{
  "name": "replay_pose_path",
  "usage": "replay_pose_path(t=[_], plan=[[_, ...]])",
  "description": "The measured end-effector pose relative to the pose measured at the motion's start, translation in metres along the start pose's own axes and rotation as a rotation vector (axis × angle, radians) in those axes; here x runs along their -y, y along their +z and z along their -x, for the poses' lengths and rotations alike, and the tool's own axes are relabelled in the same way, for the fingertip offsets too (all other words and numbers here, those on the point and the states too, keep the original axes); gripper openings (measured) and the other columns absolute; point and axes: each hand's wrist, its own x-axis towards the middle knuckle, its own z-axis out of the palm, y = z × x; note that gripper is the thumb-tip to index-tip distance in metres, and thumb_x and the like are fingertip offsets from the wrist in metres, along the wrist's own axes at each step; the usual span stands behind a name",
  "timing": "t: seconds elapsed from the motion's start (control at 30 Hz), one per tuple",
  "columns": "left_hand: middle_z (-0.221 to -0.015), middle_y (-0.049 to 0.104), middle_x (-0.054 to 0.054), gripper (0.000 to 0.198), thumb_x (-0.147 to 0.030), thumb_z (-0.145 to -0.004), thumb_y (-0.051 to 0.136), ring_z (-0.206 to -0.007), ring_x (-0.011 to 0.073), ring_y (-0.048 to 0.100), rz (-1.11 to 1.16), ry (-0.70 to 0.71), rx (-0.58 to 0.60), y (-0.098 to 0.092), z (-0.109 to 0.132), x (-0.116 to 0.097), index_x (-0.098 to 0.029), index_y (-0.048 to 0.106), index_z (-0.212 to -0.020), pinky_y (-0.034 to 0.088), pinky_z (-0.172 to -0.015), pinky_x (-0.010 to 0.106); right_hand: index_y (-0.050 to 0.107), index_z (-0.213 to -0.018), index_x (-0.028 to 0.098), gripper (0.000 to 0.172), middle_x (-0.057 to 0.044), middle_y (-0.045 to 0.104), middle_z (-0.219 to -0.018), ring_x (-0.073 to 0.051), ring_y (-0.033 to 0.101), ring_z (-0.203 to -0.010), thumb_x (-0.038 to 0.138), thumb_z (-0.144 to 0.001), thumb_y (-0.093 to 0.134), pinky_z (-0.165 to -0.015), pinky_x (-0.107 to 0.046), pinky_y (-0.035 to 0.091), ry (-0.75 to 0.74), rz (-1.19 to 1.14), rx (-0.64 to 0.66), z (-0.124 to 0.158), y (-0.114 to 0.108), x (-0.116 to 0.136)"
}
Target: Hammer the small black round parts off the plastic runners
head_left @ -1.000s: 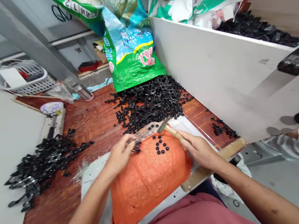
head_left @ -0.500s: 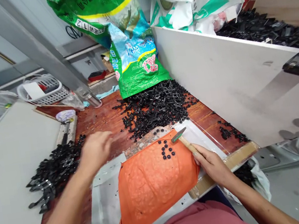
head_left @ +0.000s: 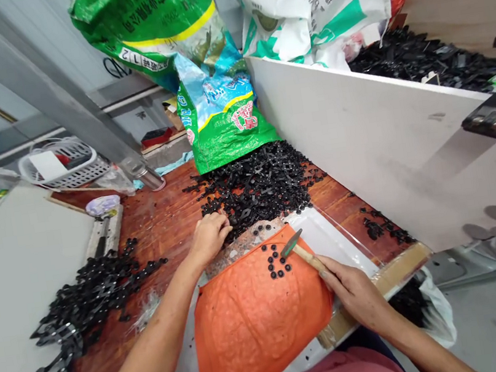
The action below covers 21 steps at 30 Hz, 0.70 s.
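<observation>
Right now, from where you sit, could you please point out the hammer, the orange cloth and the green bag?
Hammer (head_left: 306,257): head view, on its wooden handle.
Orange cloth (head_left: 260,324): head view, middle of its upper surface.
Green bag (head_left: 203,74): head view, on its printed middle.

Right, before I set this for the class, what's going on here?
A person's right hand grips a hammer-like tool by its wooden handle, its head over an orange cover. The left hand is at the near edge of a pile of black parts; whether it holds any is hidden. Several small round black pieces lie on the cover.
</observation>
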Motion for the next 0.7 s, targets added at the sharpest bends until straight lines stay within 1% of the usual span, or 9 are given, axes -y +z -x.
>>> replay_pose_path(t=[0.13,0.2,0.27,0.33,0.37,0.47,0.53,0.6,0.7], plan=[[-0.088,0.066,0.004,0.004,-0.025,-0.088,0.058,-0.085,0.0214,0.061,0.196,-0.115,-0.062,-0.008,0.01,0.006,-0.021,0.06,-0.089,0.045,-0.08,0.032,0.055,-0.146,0.031,0.047,-0.004,0.068,-0.137,-0.028,0.066,-0.119,0.048,-0.106,0.036,-0.102,-0.038,0.05,-0.012,-0.004,-0.013,-0.001,0.002,-0.003],[-0.092,0.069,0.004,0.012,-0.023,-0.084,0.062,-0.086,0.0218,0.062,0.317,-0.154,-0.068,-0.005,0.007,0.001,-0.021,0.063,-0.096,0.045,-0.082,0.033,0.053,-0.148,0.033,0.047,-0.002,0.068,-0.136,-0.027,0.067,-0.118,0.046,-0.106,0.035,-0.102,-0.038,0.05,-0.013,0.007,-0.003,-0.001,0.002,-0.002],[-0.097,0.071,0.005,0.019,-0.022,-0.08,0.066,-0.09,0.0227,0.062,0.419,-0.15,-0.069,0.002,0.0,-0.008,-0.022,0.066,-0.099,0.044,-0.087,0.034,0.052,-0.148,0.033,0.047,-0.002,0.07,-0.133,-0.027,0.068,-0.115,0.044,-0.106,0.035,-0.101,-0.038,0.05,-0.008,0.027,0.001,-0.001,0.002,-0.001],[-0.096,0.071,0.004,0.017,-0.021,-0.077,0.069,-0.092,0.0232,0.062,0.483,-0.146,-0.082,0.01,-0.009,-0.016,-0.023,0.068,-0.093,0.043,-0.09,0.035,0.054,-0.146,0.032,0.046,-0.002,0.071,-0.13,-0.026,0.07,-0.112,0.043,-0.106,0.036,-0.098,-0.037,0.052,-0.003,0.041,-0.005,0.0,0.001,0.001],[-0.091,0.071,0.004,0.014,-0.02,-0.075,0.07,-0.091,0.0228,0.061,0.51,-0.151,-0.09,0.013,-0.014,-0.019,-0.023,0.069,-0.088,0.043,-0.09,0.034,0.055,-0.146,0.031,0.045,-0.002,0.072,-0.13,-0.026,0.07,-0.111,0.042,-0.106,0.036,-0.097,-0.037,0.052,-0.003,0.043,-0.01,0.0,0.001,0.002],[-0.069,0.064,-0.001,0.008,-0.021,-0.071,0.073,-0.075,0.0189,0.058,0.634,-0.208,-0.12,0.015,-0.026,-0.022,-0.022,0.067,-0.076,0.043,-0.08,0.031,0.056,-0.143,0.03,0.045,-0.003,0.073,-0.126,-0.026,0.07,-0.111,0.042,-0.106,0.035,-0.096,-0.037,0.052,-0.016,0.034,-0.019,0.001,0.0,0.005],[-0.06,0.058,-0.004,0.012,-0.026,-0.069,0.074,-0.062,0.0152,0.052,0.744,-0.274,-0.146,0.009,-0.031,-0.018,-0.021,0.065,-0.074,0.041,-0.068,0.027,0.058,-0.142,0.03,0.044,-0.004,0.074,-0.122,-0.026,0.07,-0.109,0.042,-0.106,0.035,-0.097,-0.038,0.052,-0.026,0.021,-0.015,0.001,-0.001,0.006],[-0.058,0.056,-0.005,0.021,-0.036,-0.069,0.075,-0.055,0.0122,0.048,0.877,-0.341,-0.179,-0.001,-0.031,-0.011,-0.02,0.063,-0.075,0.038,-0.059,0.024,0.058,-0.141,0.03,0.044,-0.004,0.075,-0.12,-0.026,0.07,-0.108,0.043,-0.106,0.035,-0.096,-0.037,0.052,-0.031,0.004,-0.012,0.001,-0.002,0.007],[-0.059,0.055,-0.006,0.034,-0.046,-0.066,0.075,-0.05,0.0091,0.047,1.093,-0.429,-0.234,-0.02,-0.027,-0.002,-0.019,0.059,-0.077,0.037,-0.053,0.022,0.058,-0.141,0.031,0.044,-0.003,0.074,-0.121,-0.026,0.07,-0.108,0.043,-0.106,0.035,-0.096,-0.036,0.052,-0.033,-0.024,-0.003,0.0,-0.003,0.008]])
